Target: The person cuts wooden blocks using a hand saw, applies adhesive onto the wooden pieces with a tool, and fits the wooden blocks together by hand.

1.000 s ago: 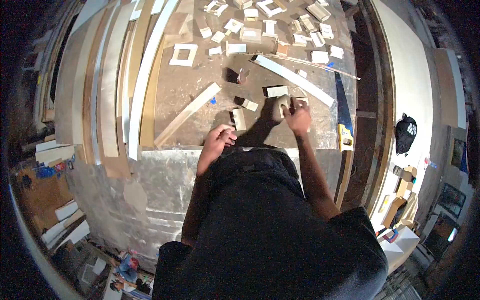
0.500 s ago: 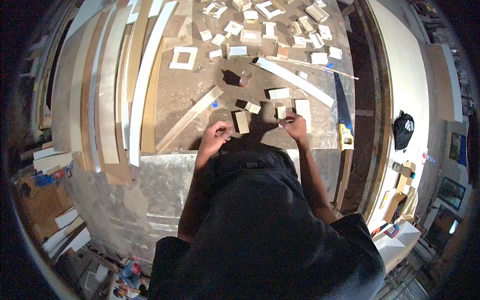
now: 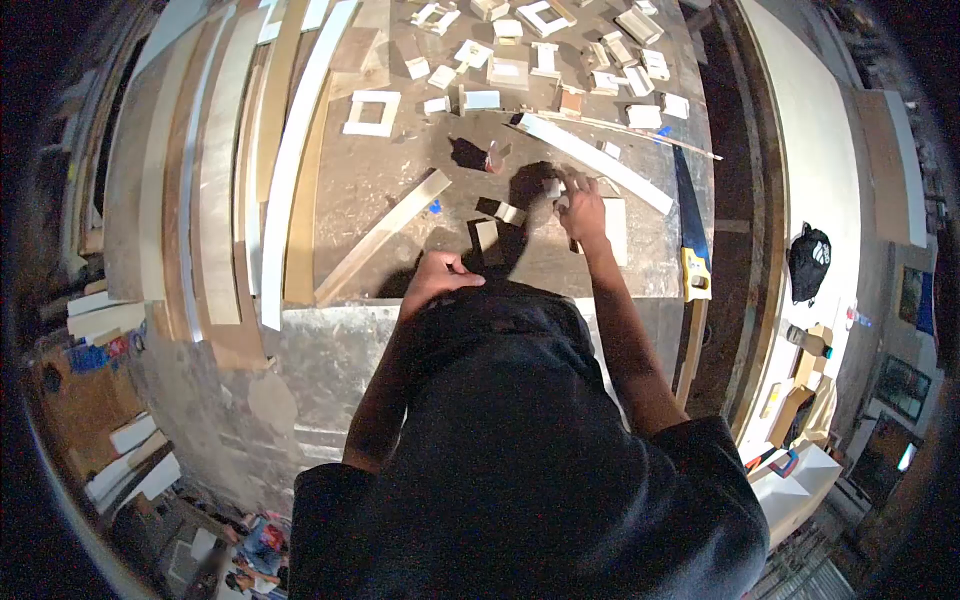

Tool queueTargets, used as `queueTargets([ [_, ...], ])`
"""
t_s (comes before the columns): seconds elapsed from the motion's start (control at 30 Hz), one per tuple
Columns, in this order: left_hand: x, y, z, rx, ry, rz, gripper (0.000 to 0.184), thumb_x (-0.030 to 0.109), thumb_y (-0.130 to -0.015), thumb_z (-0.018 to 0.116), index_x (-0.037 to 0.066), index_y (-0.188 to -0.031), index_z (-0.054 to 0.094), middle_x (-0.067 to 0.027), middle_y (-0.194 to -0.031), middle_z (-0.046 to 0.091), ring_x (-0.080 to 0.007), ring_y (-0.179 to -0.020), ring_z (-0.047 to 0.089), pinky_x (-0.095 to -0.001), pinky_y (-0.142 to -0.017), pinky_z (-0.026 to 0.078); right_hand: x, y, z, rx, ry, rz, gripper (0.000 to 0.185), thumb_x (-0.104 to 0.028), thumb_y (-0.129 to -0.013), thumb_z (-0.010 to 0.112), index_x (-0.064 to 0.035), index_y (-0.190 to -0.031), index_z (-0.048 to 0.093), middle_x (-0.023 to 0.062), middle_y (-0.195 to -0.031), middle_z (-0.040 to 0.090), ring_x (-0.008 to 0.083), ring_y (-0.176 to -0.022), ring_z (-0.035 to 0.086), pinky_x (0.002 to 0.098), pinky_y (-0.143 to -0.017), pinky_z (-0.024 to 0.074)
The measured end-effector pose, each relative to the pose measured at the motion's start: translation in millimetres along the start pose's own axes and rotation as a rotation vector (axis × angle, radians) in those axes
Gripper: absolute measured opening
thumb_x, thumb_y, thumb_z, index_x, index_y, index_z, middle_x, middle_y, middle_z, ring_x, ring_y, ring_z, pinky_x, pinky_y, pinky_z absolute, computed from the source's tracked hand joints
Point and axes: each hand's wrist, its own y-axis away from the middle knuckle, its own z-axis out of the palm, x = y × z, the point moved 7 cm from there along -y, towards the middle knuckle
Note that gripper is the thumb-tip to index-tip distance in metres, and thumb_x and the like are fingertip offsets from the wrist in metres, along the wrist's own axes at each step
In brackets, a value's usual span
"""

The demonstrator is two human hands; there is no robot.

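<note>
My right hand (image 3: 582,210) is over the workbench (image 3: 400,240), its fingers closed around a small pale wood block (image 3: 555,188). Beside that hand, partly covered by it, lies a flat pale board piece (image 3: 615,230). My left hand (image 3: 440,280) rests low at the bench's near edge, fingers curled and pressed together; whatever they hold, if anything, is hidden. Between the hands lie a small wood block (image 3: 510,214) and another block (image 3: 486,235), partly in shadow.
Long boards (image 3: 225,170) lie along the left side. A wood strip (image 3: 385,235) slants nearby, and a white-faced strip (image 3: 600,165) lies farther back. A handsaw (image 3: 692,265) sits at the right edge. Several small wooden assemblies (image 3: 508,70) cover the far end.
My right hand has moved forward, onto the pale block that lay in front of it. My left hand has shifted slightly down and right, toward my body.
</note>
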Motion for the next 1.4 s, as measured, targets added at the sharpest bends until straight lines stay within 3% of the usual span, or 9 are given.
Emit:
queueTargets([
  [0.2,-8.5,-0.3,6.5,0.127,0.079,-0.041,0.033,0.029,-0.078,0.086,-0.001,-0.082,0.071,-0.0056,-0.073,0.068,-0.0102,-0.069,0.060,-0.0277,-0.064,0.048,9.6,-2.5,18.3,-0.075,0.170,-0.068,0.059,-0.021,-0.078,0.074,-0.0149,-0.134,0.056,0.0049,-0.138,0.055,0.0325,-0.130,0.047,0.0567,-0.101,0.0425],
  [0.3,-16.2,-1.8,6.1,0.208,0.136,0.012,0.031,0.027,-0.079,0.085,0.000,-0.086,0.071,-0.0055,-0.078,0.069,-0.0096,-0.072,0.062,-0.0271,-0.067,0.050,8.5,10.3,-4.7,-0.025,-0.040,0.031,0.047,-0.021,-0.078,0.078,-0.0100,-0.121,0.065,0.0075,-0.114,0.066,0.0262,-0.116,0.057,0.0472,-0.097,0.0461],
  [0.4,-18.7,0.9,9.3,0.264,0.170,-0.001,0.028,0.024,-0.081,0.084,0.001,-0.090,0.071,-0.0055,-0.082,0.071,-0.0097,-0.074,0.063,-0.0272,-0.070,0.051,36.5,18.5,8.0,0.025,-0.907,0.072,0.023,-0.015,-0.081,0.081,0.0005,-0.090,0.068,0.0066,-0.078,0.063,0.0153,-0.072,0.060,0.0266,-0.071,0.0483],
  [0.63,17.3,-0.7,29.4,0.221,0.164,0.221,0.030,0.017,-0.083,0.081,0.002,-0.106,0.069,-0.0065,-0.094,0.072,-0.0110,-0.081,0.066,-0.0267,-0.075,0.053,21.5,46.7,-13.2,-0.273,-1.567,0.335,0.015,-0.014,-0.091,0.072,-0.0019,-0.097,0.066,0.0043,-0.084,0.068,0.0118,-0.068,0.061,0.0270,-0.063,0.0490],
  [0.87,68.2,-10.4,66.6,0.060,0.232,0.220,0.044,0.020,-0.083,0.082,0.002,-0.120,0.065,-0.0084,-0.094,0.072,-0.0110,-0.084,0.066,-0.0259,-0.073,0.054,0.3,59.4,-22.9,-0.403,-1.167,0.282,0.034,-0.019,-0.088,0.076,0.0025,-0.111,0.063,0.0066,-0.079,0.067,0.0120,-0.067,0.063,0.0259,-0.059,0.0505],
  [1.1,63.3,-18.1,79.4,0.001,0.014,0.166,0.033,0.011,-0.080,0.082,0.001,-0.108,0.069,-0.0099,-0.105,0.071,-0.0145,-0.089,0.068,-0.0270,-0.080,0.054,-9.7,78.6,-4.5,-0.474,-1.202,0.143,0.046,-0.009,-0.087,0.074,-0.0018,-0.129,0.056,0.0076,-0.091,0.066,0.0145,-0.081,0.067,0.0274,-0.066,0.0517],
  [1.17,43.2,-22.8,65.6,0.163,-0.075,0.250,0.026,0.010,-0.076,0.085,0.001,-0.096,0.071,-0.0095,-0.110,0.070,-0.0153,-0.092,0.068,-0.0291,-0.081,0.055,7.4,79.1,14.1,-0.425,-1.206,0.149,0.042,-0.002,-0.086,0.071,-0.0016,-0.126,0.058,0.0085,-0.090,0.069,0.0158,-0.085,0.069,0.0277,-0.066,0.0524],
  [1.2,26.1,-29.7,57.0,0.241,-0.083,0.317,0.050,0.013,-0.071,0.087,0.002,-0.114,0.065,-0.0106,-0.094,0.074,-0.0195,-0.088,0.071,-0.0331,-0.077,0.056,20.4,78.3,29.5,-0.439,-1.131,0.148,0.041,0.000,-0.085,0.070,-0.0016,-0.124,0.059,0.0087,-0.089,0.069,0.0155,-0.084,0.069,0.0278,-0.067,0.0526],
  [1.4,28.9,-46.4,20.5,0.320,-0.203,0.193,0.062,0.010,-0.067,0.088,0.003,-0.122,0.060,-0.0131,-0.102,0.070,-0.0244,-0.086,0.070,-0.0357,-0.077,0.056,11.6,71.6,5.3,-0.325,-1.158,0.121,0.030,0.004,-0.081,0.070,-0.0017,-0.111,0.065,0.0064,-0.089,0.071,0.0141,-0.082,0.067,0.0276,-0.069,0.0520],
])
